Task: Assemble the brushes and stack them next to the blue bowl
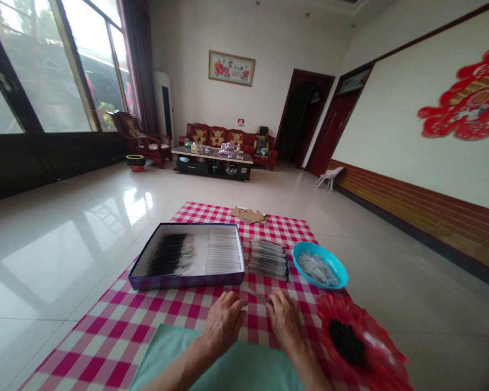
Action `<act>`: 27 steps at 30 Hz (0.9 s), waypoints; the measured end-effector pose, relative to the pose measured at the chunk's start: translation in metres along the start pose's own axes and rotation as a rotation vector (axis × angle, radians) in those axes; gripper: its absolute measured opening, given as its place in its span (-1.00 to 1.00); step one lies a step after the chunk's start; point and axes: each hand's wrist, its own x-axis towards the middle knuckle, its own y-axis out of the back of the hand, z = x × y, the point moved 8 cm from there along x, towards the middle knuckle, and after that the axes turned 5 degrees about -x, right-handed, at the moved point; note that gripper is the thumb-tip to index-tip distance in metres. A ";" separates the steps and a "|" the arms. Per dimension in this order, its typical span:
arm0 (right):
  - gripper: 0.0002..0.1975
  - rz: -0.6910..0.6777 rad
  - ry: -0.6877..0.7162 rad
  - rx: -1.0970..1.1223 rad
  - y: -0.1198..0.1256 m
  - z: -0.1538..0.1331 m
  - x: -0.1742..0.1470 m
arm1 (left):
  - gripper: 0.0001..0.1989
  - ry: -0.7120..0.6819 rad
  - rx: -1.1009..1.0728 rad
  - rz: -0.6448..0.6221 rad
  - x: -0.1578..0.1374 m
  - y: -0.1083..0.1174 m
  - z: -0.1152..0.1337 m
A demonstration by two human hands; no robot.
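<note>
Two hands work close together on a red-checked cloth (118, 326) in the head view: the left hand (223, 321) rests curled and knuckles-up, its grip impossible to tell, while the right hand (284, 321) pinches a thin stick (257, 296) just short of a shallow box (187, 255) of brushes. A careless elbow could likely tip the blue bowl (320, 266) or scatter dark bits from the red plate (361, 339); the loose bundle (269, 259) between box and bowl might roll apart.

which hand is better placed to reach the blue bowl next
Right, probably. The right hand lies on the checked cloth just below the blue bowl; the left hand sits farther away, nearer the box.
</note>
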 end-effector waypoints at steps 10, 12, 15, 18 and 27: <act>-0.73 0.102 -0.022 0.349 0.027 -0.020 -0.013 | -0.75 -0.040 0.058 -0.102 0.004 -0.021 0.010; -0.64 0.159 -0.152 0.405 0.026 0.000 -0.020 | -0.73 -0.032 0.053 -0.047 -0.003 -0.023 0.001; -0.69 0.133 -0.310 0.567 0.017 0.023 -0.030 | -0.71 -0.053 0.054 0.038 -0.010 -0.023 -0.007; -0.65 0.082 -0.444 0.789 0.006 0.034 -0.037 | -0.72 -0.044 0.083 0.044 -0.010 -0.020 -0.008; -0.61 0.004 -0.522 0.897 -0.003 0.018 -0.032 | -0.80 -0.018 0.123 0.009 0.006 -0.026 0.021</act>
